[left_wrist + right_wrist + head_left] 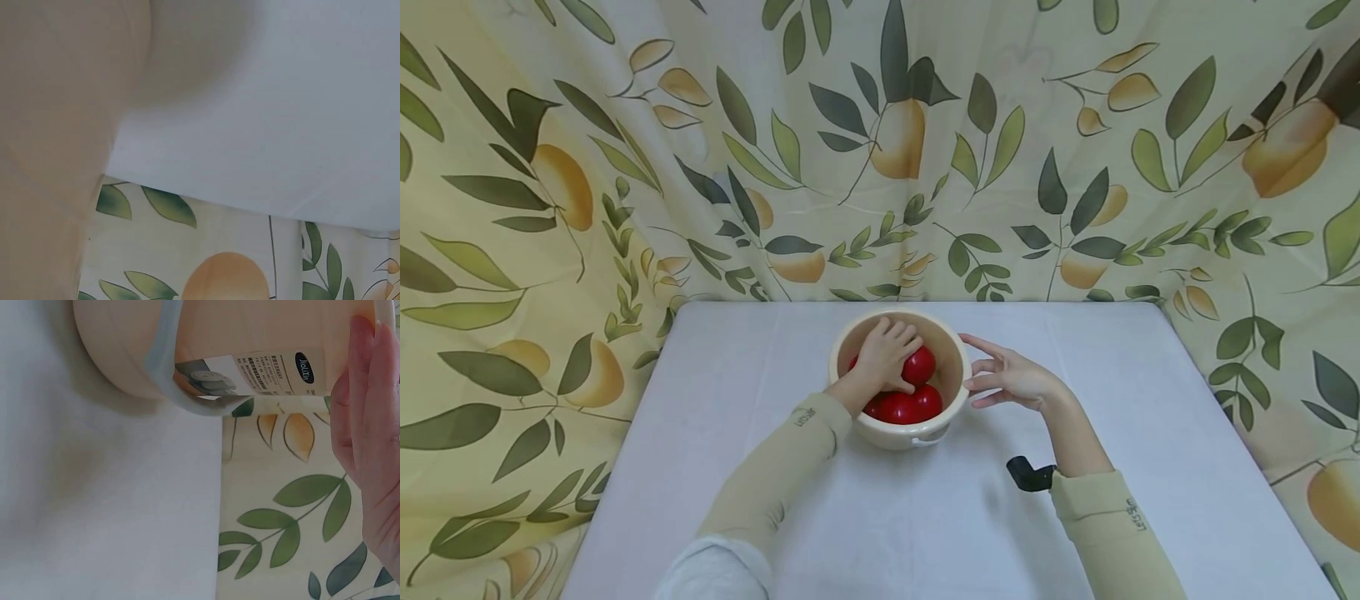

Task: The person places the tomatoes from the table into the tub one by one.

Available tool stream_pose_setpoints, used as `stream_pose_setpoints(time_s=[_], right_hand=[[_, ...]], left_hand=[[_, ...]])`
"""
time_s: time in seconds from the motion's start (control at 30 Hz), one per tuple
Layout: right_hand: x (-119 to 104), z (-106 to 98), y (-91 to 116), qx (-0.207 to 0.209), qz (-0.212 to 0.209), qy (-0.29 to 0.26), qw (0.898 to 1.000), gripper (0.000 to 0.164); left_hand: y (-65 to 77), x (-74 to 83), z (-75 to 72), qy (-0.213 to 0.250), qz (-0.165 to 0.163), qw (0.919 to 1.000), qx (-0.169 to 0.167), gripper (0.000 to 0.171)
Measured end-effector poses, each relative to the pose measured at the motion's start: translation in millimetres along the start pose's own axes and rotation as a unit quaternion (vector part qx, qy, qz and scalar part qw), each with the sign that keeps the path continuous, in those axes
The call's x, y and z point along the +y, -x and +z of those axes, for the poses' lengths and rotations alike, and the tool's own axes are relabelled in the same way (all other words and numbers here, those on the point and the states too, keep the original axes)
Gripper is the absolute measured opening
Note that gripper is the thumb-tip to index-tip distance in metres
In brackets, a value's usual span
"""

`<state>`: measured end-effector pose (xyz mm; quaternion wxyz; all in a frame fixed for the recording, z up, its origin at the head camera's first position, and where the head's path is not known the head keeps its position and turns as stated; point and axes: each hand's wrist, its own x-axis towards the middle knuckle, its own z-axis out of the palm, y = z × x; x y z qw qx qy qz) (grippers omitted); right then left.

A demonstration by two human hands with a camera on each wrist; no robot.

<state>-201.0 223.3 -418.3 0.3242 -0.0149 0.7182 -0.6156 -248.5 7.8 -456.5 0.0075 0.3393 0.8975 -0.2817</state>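
Observation:
A cream bowl [897, 434] stands at the middle of the white table and holds several red round fruits [908, 407]. My left hand [887, 355] reaches down into the bowl, its fingers curled over the top red fruit [921, 365]. My right hand [1006, 377] is open beside the bowl's right rim, fingers straight and pointing at it; whether they touch the rim I cannot tell. In the right wrist view the bowl's outer wall [262, 331] with a printed label [250, 372] fills the top, and my right hand's fingers [369, 425] lie along the right edge. The left wrist view does not show the left hand's fingers.
The white table [925, 517] is enclosed behind and on both sides by a leaf-and-pear patterned curtain [880, 150]. A black wrist mount [1028, 475] sits on my right forearm. A blurred cream surface [56, 125] covers the left of the left wrist view.

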Motion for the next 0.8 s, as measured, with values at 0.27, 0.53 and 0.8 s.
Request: stream_pose_setpoints(time_s=[0.27, 0.53, 0.8], right_hand=[[1, -1, -1, -0.002, 0.000, 0.001, 1.000, 0.082], [2, -1, -2, -0.001, 0.003, 0.001, 1.000, 0.083], [0, 4, 1, 0.029, -0.011, 0.054, 0.998, 0.079]], left_hand=[[-0.9, 4.3, -1.2, -0.025, -0.012, 0.9991, -0.031, 0.081], [4.4, 1.1, -3.6, 0.021, -0.009, 0.9997, -0.003, 0.081], [27.6, -20.2, -8.1, 0.200, -0.038, 0.9709, 0.126, 0.069]])
